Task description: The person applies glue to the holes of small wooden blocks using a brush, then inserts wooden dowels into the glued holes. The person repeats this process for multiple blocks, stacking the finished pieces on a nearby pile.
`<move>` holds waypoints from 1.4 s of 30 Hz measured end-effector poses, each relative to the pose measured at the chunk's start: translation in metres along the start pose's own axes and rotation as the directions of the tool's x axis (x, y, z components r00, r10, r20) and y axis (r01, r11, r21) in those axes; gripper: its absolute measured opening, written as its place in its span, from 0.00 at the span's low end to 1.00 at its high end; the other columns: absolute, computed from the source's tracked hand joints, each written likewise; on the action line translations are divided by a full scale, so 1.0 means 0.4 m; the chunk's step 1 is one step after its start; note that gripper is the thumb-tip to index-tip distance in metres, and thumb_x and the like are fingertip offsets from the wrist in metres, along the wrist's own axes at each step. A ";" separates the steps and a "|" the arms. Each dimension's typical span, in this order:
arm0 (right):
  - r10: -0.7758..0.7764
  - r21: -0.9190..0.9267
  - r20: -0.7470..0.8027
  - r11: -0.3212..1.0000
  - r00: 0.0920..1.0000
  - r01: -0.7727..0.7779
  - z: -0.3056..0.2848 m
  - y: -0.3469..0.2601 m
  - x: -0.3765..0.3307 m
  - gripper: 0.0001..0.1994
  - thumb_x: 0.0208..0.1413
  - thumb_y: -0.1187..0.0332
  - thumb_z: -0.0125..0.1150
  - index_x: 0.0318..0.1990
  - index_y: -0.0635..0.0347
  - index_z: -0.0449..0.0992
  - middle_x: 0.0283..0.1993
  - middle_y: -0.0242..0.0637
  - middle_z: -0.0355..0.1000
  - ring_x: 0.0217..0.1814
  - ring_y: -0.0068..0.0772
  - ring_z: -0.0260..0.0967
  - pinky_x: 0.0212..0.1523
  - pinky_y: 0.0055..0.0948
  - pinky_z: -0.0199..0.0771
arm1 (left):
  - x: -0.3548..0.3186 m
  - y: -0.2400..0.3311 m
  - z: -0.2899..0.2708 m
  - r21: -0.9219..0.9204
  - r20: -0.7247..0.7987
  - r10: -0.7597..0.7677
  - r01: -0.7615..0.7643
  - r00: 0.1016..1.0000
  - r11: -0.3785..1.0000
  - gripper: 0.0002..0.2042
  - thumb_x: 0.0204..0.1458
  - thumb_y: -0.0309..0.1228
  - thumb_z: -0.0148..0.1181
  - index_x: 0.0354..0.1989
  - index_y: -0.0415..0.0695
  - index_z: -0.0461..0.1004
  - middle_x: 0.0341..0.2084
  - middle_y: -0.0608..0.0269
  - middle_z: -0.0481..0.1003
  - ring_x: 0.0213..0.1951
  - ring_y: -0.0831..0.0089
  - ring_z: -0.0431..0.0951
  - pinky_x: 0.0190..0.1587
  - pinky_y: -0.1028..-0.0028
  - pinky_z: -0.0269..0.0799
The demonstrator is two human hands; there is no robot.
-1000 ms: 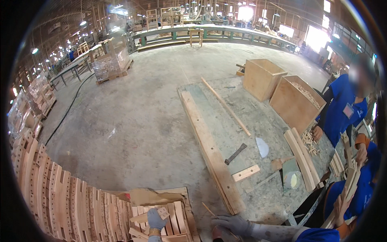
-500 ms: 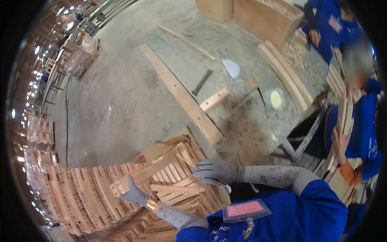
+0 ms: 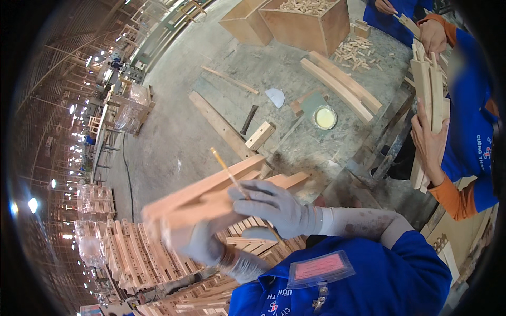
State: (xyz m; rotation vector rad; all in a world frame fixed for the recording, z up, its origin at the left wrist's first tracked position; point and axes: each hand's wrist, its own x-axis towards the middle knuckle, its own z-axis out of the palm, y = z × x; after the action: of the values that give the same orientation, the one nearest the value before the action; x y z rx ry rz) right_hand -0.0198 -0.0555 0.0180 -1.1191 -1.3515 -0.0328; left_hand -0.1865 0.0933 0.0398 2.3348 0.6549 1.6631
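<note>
My left hand [image 3: 203,245], in a grey glove, grips the near end of a bundle of pale wooden pieces [image 3: 205,192], raised and tilted, its left end blurred by motion. My right hand [image 3: 276,208], gloved too, holds a thin yellow-brown stick [image 3: 223,164] slantwise between its fingers; I cannot make out its lower tip. The right fingers overlap the wood in view; whether they also grip it, I cannot tell. Below both hands lie stacked wooden slats [image 3: 247,242].
Drilled wooden rails [image 3: 129,253] are stacked at the lower left. On the grey worktop are a hammer-like tool [image 3: 249,120], a drilled block [image 3: 260,136], a cup of pale yellow liquid [image 3: 324,117] and two long bars [image 3: 340,87]. Dowels [image 3: 358,55] lie near a wooden box [image 3: 311,29]. Co-workers' hands [image 3: 429,139] hold wood at right.
My left hand has lifted wooden pieces off the stack, up and to the right near my right hand. The stick in my right hand now points more steeply upward. The view has shifted.
</note>
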 end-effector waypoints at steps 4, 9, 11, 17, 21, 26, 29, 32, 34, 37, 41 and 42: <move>0.103 -0.140 -0.227 0.981 0.968 -0.137 -0.014 0.099 -0.076 0.34 0.41 0.64 0.65 0.58 0.60 0.58 0.58 0.46 0.59 0.60 0.47 0.56 0.55 0.41 0.62 | 0.040 0.176 0.235 -0.249 0.211 -0.353 0.400 0.911 0.882 0.31 0.31 0.29 0.70 0.46 0.36 0.61 0.40 0.55 0.67 0.39 0.69 0.71 0.40 0.71 0.72; 0.285 -0.110 -0.273 0.940 0.919 -0.324 -0.048 0.188 -0.125 0.36 0.38 0.69 0.68 0.57 0.62 0.57 0.55 0.49 0.62 0.55 0.47 0.62 0.52 0.36 0.66 | -0.002 0.242 0.360 -0.369 0.299 -0.407 0.498 0.863 0.785 0.35 0.28 0.32 0.73 0.46 0.38 0.59 0.39 0.57 0.66 0.41 0.71 0.68 0.42 0.71 0.68; 0.292 -0.149 -0.253 0.930 0.922 -0.335 -0.051 0.189 -0.121 0.35 0.38 0.69 0.68 0.56 0.62 0.58 0.54 0.49 0.63 0.53 0.47 0.64 0.50 0.35 0.67 | -0.001 0.238 0.365 -0.383 0.324 -0.418 0.522 0.849 0.763 0.35 0.29 0.32 0.73 0.46 0.38 0.59 0.40 0.57 0.66 0.42 0.71 0.68 0.43 0.71 0.68; 0.395 -0.039 -0.192 0.911 0.898 -0.410 -0.090 0.198 -0.108 0.35 0.36 0.66 0.70 0.54 0.64 0.60 0.51 0.50 0.64 0.52 0.48 0.65 0.50 0.34 0.67 | -0.019 0.142 0.368 -0.693 0.460 -0.275 0.535 0.844 0.484 0.38 0.39 0.45 0.66 0.54 0.37 0.56 0.47 0.54 0.64 0.48 0.68 0.66 0.49 0.71 0.64; 0.388 -0.076 -0.112 0.914 0.915 -0.397 -0.120 0.221 -0.094 0.36 0.37 0.63 0.69 0.55 0.65 0.60 0.52 0.51 0.64 0.54 0.45 0.64 0.52 0.33 0.64 | 0.011 0.100 0.376 -0.567 0.597 -0.264 0.631 0.758 0.529 0.36 0.44 0.47 0.61 0.56 0.36 0.56 0.51 0.54 0.64 0.51 0.67 0.65 0.51 0.70 0.63; 0.471 0.179 0.016 0.867 0.882 -0.466 -0.147 0.230 -0.070 0.40 0.39 0.59 0.68 0.59 0.67 0.56 0.55 0.51 0.62 0.58 0.40 0.61 0.55 0.32 0.61 | 0.027 0.099 0.371 -0.518 0.593 -0.372 0.692 0.714 0.502 0.24 0.50 0.35 0.54 0.52 0.34 0.62 0.46 0.56 0.68 0.46 0.72 0.69 0.48 0.72 0.65; 0.420 0.095 -0.089 0.906 0.903 -0.412 -0.133 0.235 -0.067 0.38 0.40 0.60 0.68 0.58 0.67 0.57 0.52 0.48 0.64 0.55 0.39 0.63 0.54 0.32 0.63 | 0.028 0.123 0.381 -0.540 0.541 -0.384 0.659 0.749 0.524 0.22 0.50 0.34 0.53 0.50 0.34 0.64 0.44 0.58 0.69 0.43 0.73 0.70 0.46 0.73 0.66; 0.362 0.053 -0.168 0.932 0.917 -0.359 -0.125 0.246 -0.065 0.35 0.41 0.63 0.67 0.57 0.66 0.58 0.48 0.45 0.66 0.51 0.37 0.64 0.51 0.31 0.64 | 0.039 0.144 0.379 -0.529 0.525 -0.387 0.647 0.758 0.549 0.18 0.50 0.34 0.53 0.46 0.34 0.66 0.41 0.58 0.71 0.41 0.73 0.71 0.44 0.73 0.67; 0.428 0.171 -0.134 0.898 0.894 -0.405 -0.132 0.247 -0.061 0.30 0.42 0.64 0.66 0.53 0.65 0.62 0.46 0.42 0.66 0.49 0.34 0.65 0.50 0.30 0.65 | 0.028 0.122 0.376 -0.591 0.551 -0.370 0.663 0.748 0.459 0.16 0.50 0.33 0.53 0.43 0.35 0.68 0.40 0.58 0.71 0.39 0.74 0.72 0.42 0.74 0.68; 0.420 0.146 -0.099 0.903 0.902 -0.404 -0.161 0.239 -0.044 0.26 0.43 0.66 0.64 0.50 0.64 0.64 0.45 0.39 0.66 0.48 0.30 0.64 0.49 0.28 0.64 | 0.008 0.081 0.363 -0.631 0.574 -0.407 0.700 0.711 0.334 0.15 0.49 0.34 0.53 0.41 0.36 0.68 0.38 0.59 0.72 0.38 0.74 0.72 0.40 0.75 0.69; 0.470 0.288 -0.003 0.846 0.883 -0.449 -0.197 0.225 -0.031 0.23 0.44 0.68 0.62 0.49 0.63 0.67 0.43 0.35 0.67 0.47 0.26 0.63 0.49 0.25 0.64 | -0.014 0.049 0.360 -0.650 0.626 -0.353 0.715 0.695 0.257 0.20 0.53 0.40 0.51 0.50 0.43 0.61 0.44 0.60 0.66 0.44 0.69 0.69 0.45 0.68 0.69; 0.502 0.303 0.064 0.814 0.863 -0.496 -0.203 0.239 -0.035 0.23 0.44 0.68 0.62 0.49 0.63 0.67 0.43 0.35 0.67 0.46 0.25 0.63 0.48 0.24 0.63 | -0.016 0.035 0.362 -0.643 0.656 -0.312 0.725 0.687 0.245 0.21 0.52 0.41 0.53 0.50 0.44 0.61 0.44 0.60 0.66 0.45 0.69 0.70 0.45 0.68 0.69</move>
State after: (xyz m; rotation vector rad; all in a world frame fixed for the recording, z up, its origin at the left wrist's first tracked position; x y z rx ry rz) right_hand 0.0936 -0.0659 -0.0362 -1.1656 -0.9637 0.5394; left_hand -0.0496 0.0911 -0.0100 1.3043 0.2866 0.7724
